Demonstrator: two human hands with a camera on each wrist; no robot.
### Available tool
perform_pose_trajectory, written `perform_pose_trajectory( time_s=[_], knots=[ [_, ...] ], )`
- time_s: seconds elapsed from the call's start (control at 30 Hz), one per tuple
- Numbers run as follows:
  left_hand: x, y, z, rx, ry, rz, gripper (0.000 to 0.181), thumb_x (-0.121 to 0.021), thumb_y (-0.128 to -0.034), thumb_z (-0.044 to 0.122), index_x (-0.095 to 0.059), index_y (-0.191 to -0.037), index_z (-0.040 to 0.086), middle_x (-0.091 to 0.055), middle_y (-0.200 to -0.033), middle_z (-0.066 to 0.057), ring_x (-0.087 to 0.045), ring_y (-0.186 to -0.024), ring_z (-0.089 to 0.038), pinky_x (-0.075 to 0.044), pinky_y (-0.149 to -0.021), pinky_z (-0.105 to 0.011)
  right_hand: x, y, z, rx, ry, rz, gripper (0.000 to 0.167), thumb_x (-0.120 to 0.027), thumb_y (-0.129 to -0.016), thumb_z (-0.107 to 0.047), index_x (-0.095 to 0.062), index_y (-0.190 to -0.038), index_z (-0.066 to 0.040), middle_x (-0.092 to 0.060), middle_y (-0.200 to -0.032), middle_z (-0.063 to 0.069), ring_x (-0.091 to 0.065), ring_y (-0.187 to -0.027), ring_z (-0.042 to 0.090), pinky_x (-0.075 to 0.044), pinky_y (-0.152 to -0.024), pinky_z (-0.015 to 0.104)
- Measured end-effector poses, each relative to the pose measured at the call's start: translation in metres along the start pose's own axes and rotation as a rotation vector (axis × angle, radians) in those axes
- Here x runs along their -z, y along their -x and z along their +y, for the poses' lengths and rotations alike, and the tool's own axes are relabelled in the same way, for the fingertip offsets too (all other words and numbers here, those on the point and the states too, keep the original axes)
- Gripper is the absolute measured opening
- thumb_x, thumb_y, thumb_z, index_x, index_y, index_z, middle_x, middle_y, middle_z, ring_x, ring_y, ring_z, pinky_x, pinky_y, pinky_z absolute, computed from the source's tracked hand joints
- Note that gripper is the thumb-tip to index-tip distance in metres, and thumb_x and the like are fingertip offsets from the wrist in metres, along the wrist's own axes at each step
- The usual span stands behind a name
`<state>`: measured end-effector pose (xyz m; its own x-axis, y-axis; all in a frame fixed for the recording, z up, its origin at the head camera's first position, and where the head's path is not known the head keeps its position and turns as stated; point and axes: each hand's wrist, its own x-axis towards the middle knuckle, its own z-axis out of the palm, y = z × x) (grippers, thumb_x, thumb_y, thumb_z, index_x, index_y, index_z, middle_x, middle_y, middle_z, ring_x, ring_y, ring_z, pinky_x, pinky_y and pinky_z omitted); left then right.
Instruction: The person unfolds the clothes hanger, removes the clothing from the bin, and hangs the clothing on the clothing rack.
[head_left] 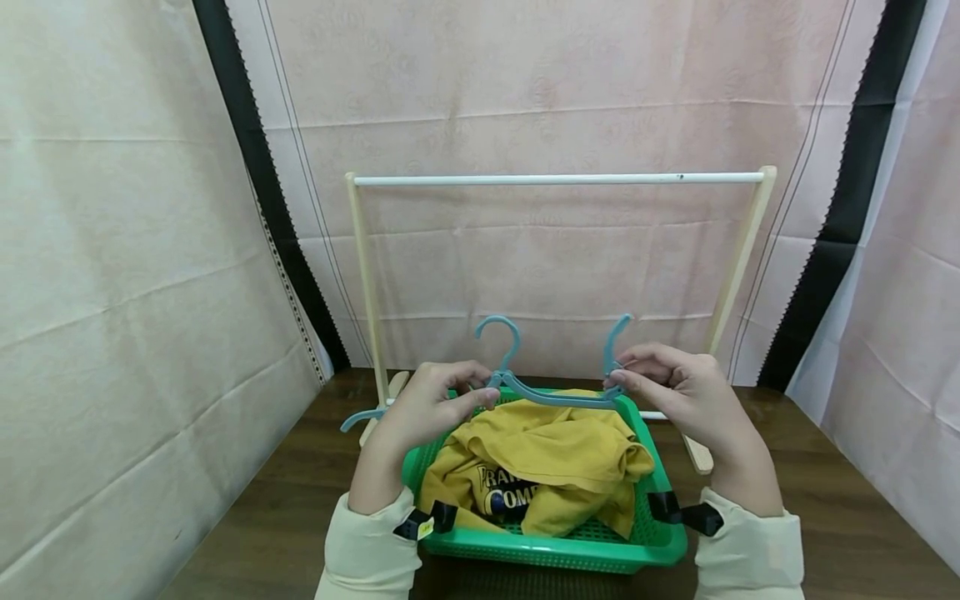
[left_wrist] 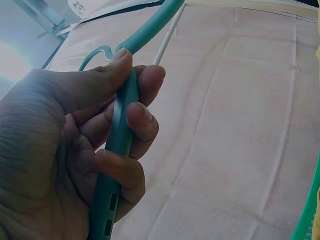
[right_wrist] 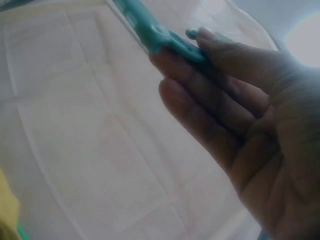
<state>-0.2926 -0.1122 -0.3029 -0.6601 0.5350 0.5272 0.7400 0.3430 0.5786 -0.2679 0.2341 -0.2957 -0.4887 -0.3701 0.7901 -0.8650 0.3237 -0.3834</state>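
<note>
A light-blue plastic clothes hanger (head_left: 551, 398) is held up above the basket, its hook (head_left: 513, 333) pointing upward. My left hand (head_left: 438, 404) grips it near the hook; the left wrist view shows the fingers curled round a slotted arm (left_wrist: 122, 115). With thumb and fingertips, my right hand (head_left: 678, 387) pinches the other end, where a curved piece (head_left: 611, 342) stands up. In the right wrist view the hanger's end (right_wrist: 172, 42) lies between thumb and fingers. Underneath is a crumpled yellow garment (head_left: 555, 450) with dark lettering, lying in a green basket (head_left: 540, 552).
Behind the basket stands a rack with a white top rail (head_left: 558, 179) and cream posts (head_left: 365, 283). A blue curved end (head_left: 360, 418) shows left of my left hand. The wooden table (head_left: 300, 500) is enclosed by pale fabric walls (head_left: 150, 292).
</note>
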Motion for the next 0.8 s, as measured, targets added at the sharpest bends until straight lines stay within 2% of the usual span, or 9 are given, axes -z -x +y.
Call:
perform_pose_trajectory(
  time_s=[0.1, 0.3, 0.43, 0.53, 0.67, 0.8],
  knots=[
    [0.000, 0.000, -0.001, 0.002, -0.001, 0.007, 0.011, -0.067, -0.0988, 0.029, -0.074, -0.099, 0.021, -0.071, -0.083, 0.011, -0.066, -0.071, -0.025, -0.055, -0.061, -0.031, 0.003, 0.002, 0.001, -0.024, 0.019, 0.004, 0.032, -0.070, -0.085, 0.016, -0.070, -0.105, -0.008, -0.077, -0.090, 0.000, -0.074, -0.084, 0.012, -0.056, -0.074, 0.018],
    [0.001, 0.000, -0.001, -0.008, -0.015, 0.029, 0.008, -0.066, -0.0995, 0.028, -0.073, -0.099, 0.025, -0.071, -0.083, 0.013, -0.063, -0.066, -0.013, -0.054, -0.057, -0.031, 0.012, 0.007, -0.001, -0.085, 0.077, 0.025, 0.026, -0.071, -0.086, 0.012, -0.069, -0.101, -0.009, -0.077, -0.087, 0.000, -0.073, -0.081, 0.008, -0.054, -0.069, 0.016],
    [0.001, 0.000, -0.002, -0.010, -0.031, 0.037, 0.009, -0.066, -0.0995, 0.028, -0.073, -0.100, 0.024, -0.072, -0.084, 0.012, -0.064, -0.070, -0.010, -0.054, -0.058, -0.031, 0.015, 0.009, -0.001, -0.174, 0.048, -0.028, 0.017, -0.068, -0.093, 0.005, -0.070, -0.104, -0.008, -0.077, -0.087, 0.002, -0.074, -0.081, 0.012, -0.055, -0.073, 0.018],
    [0.002, 0.001, -0.003, 0.019, -0.068, 0.046, 0.010, -0.066, -0.0995, 0.029, -0.074, -0.102, 0.022, -0.072, -0.084, 0.010, -0.064, -0.073, -0.009, -0.054, -0.059, -0.031, 0.016, 0.010, -0.002, -0.215, 0.069, -0.074, 0.014, -0.065, -0.097, 0.000, -0.071, -0.105, -0.010, -0.076, -0.085, -0.002, -0.074, -0.079, 0.014, -0.056, -0.076, 0.018],
    [0.000, 0.001, -0.005, 0.060, -0.138, 0.045, 0.012, -0.066, -0.0993, 0.030, -0.074, -0.104, 0.022, -0.071, -0.086, 0.012, -0.063, -0.073, -0.009, -0.053, -0.060, -0.030, 0.017, 0.009, -0.005, -0.181, 0.087, -0.092, 0.018, -0.064, -0.097, 0.001, -0.073, -0.106, -0.012, -0.075, -0.084, -0.006, -0.073, -0.077, 0.014, -0.056, -0.075, 0.019],
    [-0.005, -0.003, -0.004, 0.050, -0.144, -0.006, 0.013, -0.067, -0.0992, 0.030, -0.074, -0.105, 0.020, -0.070, -0.087, 0.012, -0.062, -0.069, -0.011, -0.052, -0.058, -0.029, 0.012, 0.002, -0.015, -0.098, 0.062, -0.086, 0.023, -0.065, -0.095, 0.004, -0.074, -0.106, -0.014, -0.075, -0.092, -0.005, -0.072, -0.079, 0.013, -0.056, -0.070, 0.020]
  ],
)
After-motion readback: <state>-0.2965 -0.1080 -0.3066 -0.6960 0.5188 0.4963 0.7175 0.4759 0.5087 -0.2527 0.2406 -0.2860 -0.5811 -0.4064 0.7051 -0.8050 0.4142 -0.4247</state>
